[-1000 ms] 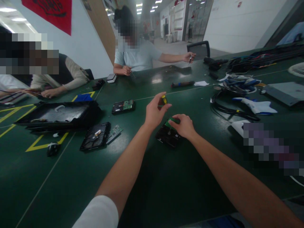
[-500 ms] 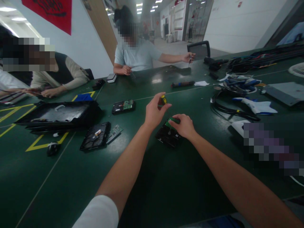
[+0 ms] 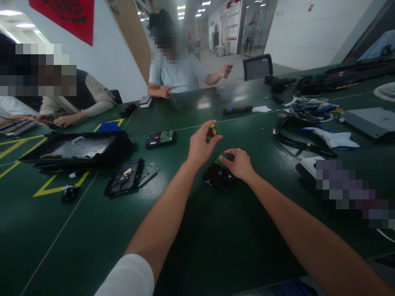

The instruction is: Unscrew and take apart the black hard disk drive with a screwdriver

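Observation:
In the middle of the table lies a black hard drive [image 3: 219, 176] with a green circuit board [image 3: 222, 158] on its far part. My right hand [image 3: 239, 163] grips the drive's far right side, fingertips on the board. Just above and beyond it, my left hand [image 3: 202, 144] pinches what looks like a screwdriver [image 3: 213, 130] by its yellow and black handle; its shaft is not visible. Left of my forearm are an opened black drive [image 3: 125, 176] and a loose circuit board [image 3: 149, 174]. Another drive [image 3: 161, 139] with a green board sits farther back.
Black trays [image 3: 77, 149] stand stacked at the left, near a computer mouse [image 3: 69, 193]. At the right are black cables [image 3: 304, 142], a glove [image 3: 336, 137] and a grey metal box [image 3: 372, 121]. A dark-handled tool [image 3: 237, 109] lies beyond my hands. Two co-workers sit across the table.
Both my hands and the hard drive stay almost still. The co-worker opposite has drawn one outstretched hand inward, to the left.

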### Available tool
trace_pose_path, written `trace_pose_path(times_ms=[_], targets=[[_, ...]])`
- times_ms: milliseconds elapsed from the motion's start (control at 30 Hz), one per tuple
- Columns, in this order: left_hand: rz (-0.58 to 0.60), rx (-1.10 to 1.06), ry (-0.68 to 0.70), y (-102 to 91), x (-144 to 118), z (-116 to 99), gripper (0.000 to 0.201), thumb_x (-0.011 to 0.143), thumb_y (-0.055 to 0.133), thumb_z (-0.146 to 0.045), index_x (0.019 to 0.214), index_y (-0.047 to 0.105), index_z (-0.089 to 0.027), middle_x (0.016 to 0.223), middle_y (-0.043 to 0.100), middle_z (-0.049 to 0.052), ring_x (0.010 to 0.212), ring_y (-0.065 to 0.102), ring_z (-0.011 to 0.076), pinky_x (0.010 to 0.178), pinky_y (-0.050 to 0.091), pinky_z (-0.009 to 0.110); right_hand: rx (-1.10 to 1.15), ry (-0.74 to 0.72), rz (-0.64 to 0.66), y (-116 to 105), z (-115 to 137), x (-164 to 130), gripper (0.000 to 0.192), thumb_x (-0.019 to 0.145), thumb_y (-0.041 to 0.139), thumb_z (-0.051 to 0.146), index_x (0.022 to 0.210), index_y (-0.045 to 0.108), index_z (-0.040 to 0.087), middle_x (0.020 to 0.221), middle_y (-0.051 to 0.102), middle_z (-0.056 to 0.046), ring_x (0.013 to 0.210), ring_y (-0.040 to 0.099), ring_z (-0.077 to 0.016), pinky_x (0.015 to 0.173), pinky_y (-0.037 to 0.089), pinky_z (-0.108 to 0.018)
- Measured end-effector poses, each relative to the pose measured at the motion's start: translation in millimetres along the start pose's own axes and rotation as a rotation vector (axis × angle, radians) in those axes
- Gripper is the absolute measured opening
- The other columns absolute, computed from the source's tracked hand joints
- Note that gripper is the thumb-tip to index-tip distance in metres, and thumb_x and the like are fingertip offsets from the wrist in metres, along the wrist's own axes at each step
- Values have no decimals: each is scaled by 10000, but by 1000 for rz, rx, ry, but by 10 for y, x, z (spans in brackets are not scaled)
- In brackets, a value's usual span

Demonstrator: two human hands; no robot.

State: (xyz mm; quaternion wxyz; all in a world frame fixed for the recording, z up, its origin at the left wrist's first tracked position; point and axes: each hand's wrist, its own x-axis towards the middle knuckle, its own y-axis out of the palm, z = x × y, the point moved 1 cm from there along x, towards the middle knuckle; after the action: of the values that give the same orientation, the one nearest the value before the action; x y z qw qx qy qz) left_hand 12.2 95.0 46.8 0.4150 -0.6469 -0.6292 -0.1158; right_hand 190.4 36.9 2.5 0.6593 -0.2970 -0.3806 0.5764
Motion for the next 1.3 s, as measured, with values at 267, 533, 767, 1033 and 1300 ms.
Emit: trace_pose_path(times_ms=[267, 533, 767, 1033, 1300], targets=[[2, 38, -21, -17, 1, -42, 521, 929, 799, -245, 1416, 621, -295, 1216, 755, 45, 951, 725, 177, 748, 588, 263, 13, -10, -8, 18, -29, 9, 365, 1002, 697, 487, 1255, 777, 236, 1285, 766, -112, 1152, 703, -323, 956, 509, -448], [-51, 42, -19, -6, -2, -23, 488, 898, 846, -255, 1340, 642, -287, 1086, 739, 13, 897, 709, 163, 719, 577, 257, 19, -14, -10, 26, -41, 18, 367, 1000, 688, 498, 1244, 782, 240, 1279, 773, -104, 1149, 701, -320, 979, 517, -464], [-73, 33, 18, -12, -6, -30, 469, 887, 858, -235, 1305, 652, -285, 1021, 730, 0, 864, 695, 151, 700, 567, 240, 5, -6, -14, 24, -30, 13, 381, 994, 694, 505, 1247, 784, 235, 1276, 770, -115, 1155, 693, -342, 986, 515, -483], [42, -40, -34, -7, 9, 30, 522, 949, 751, -208, 1438, 603, -312, 1199, 755, 43, 926, 735, 175, 745, 634, 279, 3, -1, -9, 27, -35, 14, 381, 999, 689, 506, 1255, 775, 237, 1279, 765, -105, 1145, 689, -311, 982, 503, -444], [77, -212, -137, 21, 13, 18, 625, 942, 708, -177, 1529, 553, -326, 1220, 730, 69, 951, 747, 192, 696, 661, 273, 17, 4, -3, 5, -23, 3, 377, 996, 694, 499, 1264, 773, 246, 1268, 764, -103, 1135, 691, -310, 974, 498, -439]])
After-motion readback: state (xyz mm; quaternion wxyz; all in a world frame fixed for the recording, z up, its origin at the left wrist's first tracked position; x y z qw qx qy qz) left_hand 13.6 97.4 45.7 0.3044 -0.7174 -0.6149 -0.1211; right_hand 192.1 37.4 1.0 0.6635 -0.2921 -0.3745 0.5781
